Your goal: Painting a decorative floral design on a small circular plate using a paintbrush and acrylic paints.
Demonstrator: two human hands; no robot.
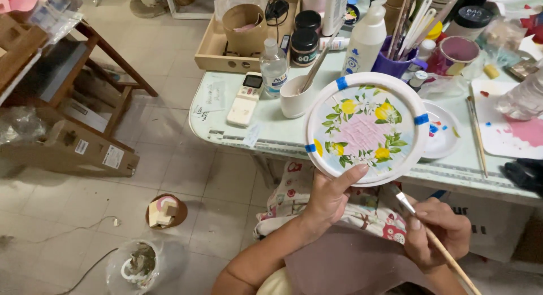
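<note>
The left hand (328, 196) is gripping the lower rim of a round painted plate (366, 127), holding it tilted up over the table's (226, 111) front edge, above the lap. The right hand (435, 230) is pinching a thin paintbrush (421, 224), its bristles just touching the plate's bottom edge. To paint well here, it is probably worth keeping the plate steady, resting the brush hand lightly, and working in short strokes near the rim.

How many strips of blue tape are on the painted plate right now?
3: one blue tape strip at the painted plate's top left rim, one at the right, one at the lower left. The left hand may hide more.
</note>
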